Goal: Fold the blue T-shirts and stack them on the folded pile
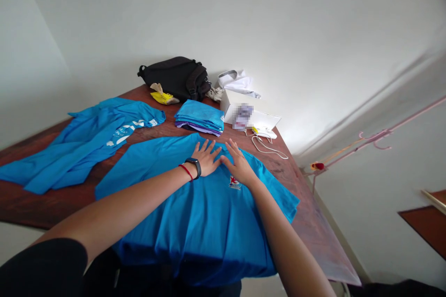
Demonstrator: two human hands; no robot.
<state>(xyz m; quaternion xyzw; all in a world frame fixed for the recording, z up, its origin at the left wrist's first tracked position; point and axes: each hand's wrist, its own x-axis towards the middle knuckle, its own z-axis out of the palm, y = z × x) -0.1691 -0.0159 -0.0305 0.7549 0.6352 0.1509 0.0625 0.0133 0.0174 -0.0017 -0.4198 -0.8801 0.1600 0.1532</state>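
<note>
A blue T-shirt point(209, 213) lies spread on the wooden table, its lower part hanging over the near edge. A small red and white emblem point(234, 182) shows on its chest. My left hand point(206, 158) rests flat near the collar, fingers spread; a black band and a red string circle that wrist. Beside it, my right hand point(239, 162) also presses on the cloth with fingers stretched out, the thumb close to the left hand. Just beyond the collar sits a stack of folded shirts point(200, 115), blue on top with purple below.
Another blue shirt point(90, 141) with white print lies loosely at the left of the table point(313, 227). Behind stand a black bag point(170, 76), a yellow packet point(162, 97), white cloth point(239, 81) and a white box point(240, 102) with a white cable point(268, 148). A pink rail point(383, 134) is at right.
</note>
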